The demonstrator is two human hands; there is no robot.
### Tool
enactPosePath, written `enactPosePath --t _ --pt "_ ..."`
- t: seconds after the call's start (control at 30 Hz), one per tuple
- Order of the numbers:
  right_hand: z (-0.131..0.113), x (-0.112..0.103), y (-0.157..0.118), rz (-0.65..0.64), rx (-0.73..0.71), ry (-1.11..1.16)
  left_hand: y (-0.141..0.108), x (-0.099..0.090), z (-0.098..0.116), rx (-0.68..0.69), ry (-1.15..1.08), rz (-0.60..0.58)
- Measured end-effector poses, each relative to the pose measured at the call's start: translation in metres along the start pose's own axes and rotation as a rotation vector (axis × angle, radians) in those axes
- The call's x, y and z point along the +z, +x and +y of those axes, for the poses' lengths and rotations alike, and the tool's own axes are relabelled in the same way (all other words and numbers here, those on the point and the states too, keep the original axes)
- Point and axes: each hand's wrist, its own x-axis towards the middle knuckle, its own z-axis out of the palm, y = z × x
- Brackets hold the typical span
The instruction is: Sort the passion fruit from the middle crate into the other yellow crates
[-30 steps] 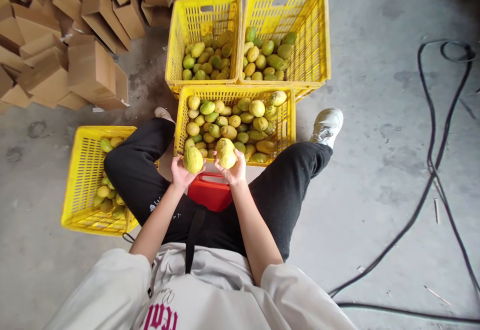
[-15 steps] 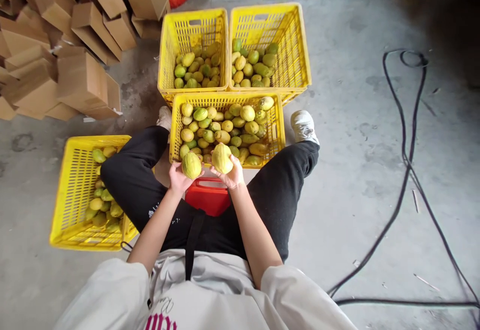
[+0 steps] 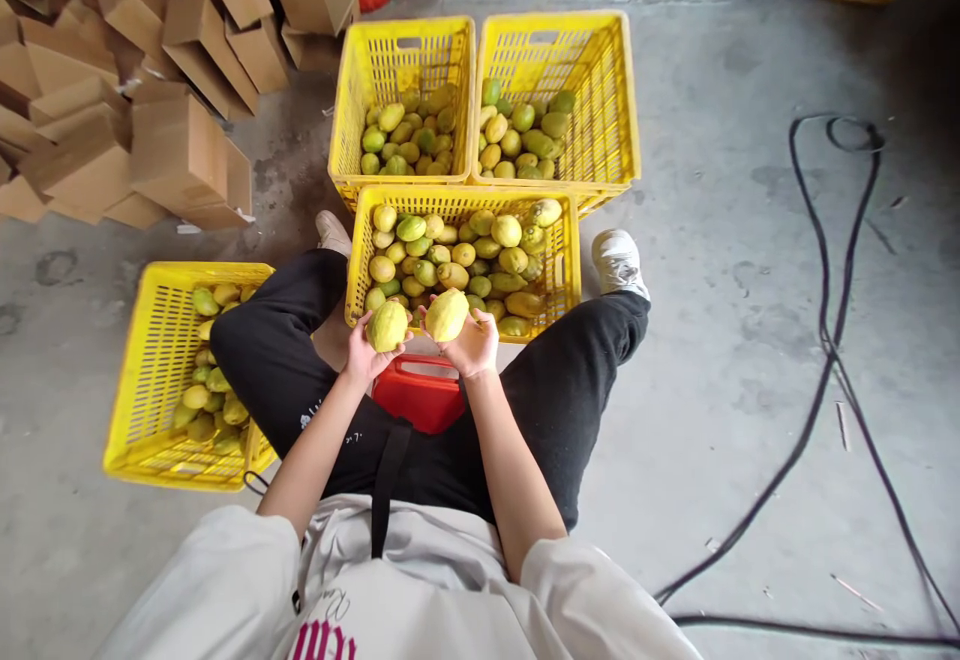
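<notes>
My left hand (image 3: 365, 354) cups a yellow-green papaya (image 3: 388, 326), its fingers around the underside. In my right hand (image 3: 476, 345) a paler yellow papaya (image 3: 447, 315) rests on the fingers, with the palm turned up. Both fruits are held side by side, a small gap apart, over the near rim of a yellow plastic crate (image 3: 360, 250). Many more papayas (image 3: 452, 275), green to yellow, lie loose inside that crate. Below my hands, between my legs, is a red plastic object (image 3: 420, 400) with a handle-like opening.
Two yellow crates (image 3: 341, 140) (image 3: 634, 110) with fruit stand behind the near one. Another crate (image 3: 142, 360) sits at my left, partly behind my knee. Cardboard boxes (image 3: 180, 155) pile up at far left. A black cable (image 3: 814, 400) loops over the floor at right.
Both papayas have turned slightly in my hands. My right fingers have loosened and spread, the palm opening upward under its fruit. The whole view has shifted a little.
</notes>
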Motion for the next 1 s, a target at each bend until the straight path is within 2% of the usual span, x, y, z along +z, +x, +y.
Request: enactPosePath --t 0.13,0.37,0.53,0.7,0.87,1.0 --pt "0.004 -0.001 0.002 0.007 -0.028 -0.002 0.001 -0.004 0.001 -0.004 0.030 0.024" --pt "-0.002 -0.013 0.007 0.159 -0.051 0.139 0.003 -0.007 -0.002 -0.043 -0.001 0.029" --pt "-0.002 -0.018 0.009 0.176 -0.022 0.050 0.006 -0.006 -0.006 -0.021 0.036 0.112" --pt "-0.001 -0.010 0.006 0.094 -0.006 -0.033 0.009 -0.003 -0.007 0.046 0.052 0.229" --pt "-0.009 0.003 -0.003 -0.078 0.005 -0.121 0.002 0.000 -0.005 0.039 0.027 0.111" --pt "-0.018 0.022 -0.016 -0.152 -0.045 -0.197 -0.009 0.023 -0.001 0.064 0.010 0.033"
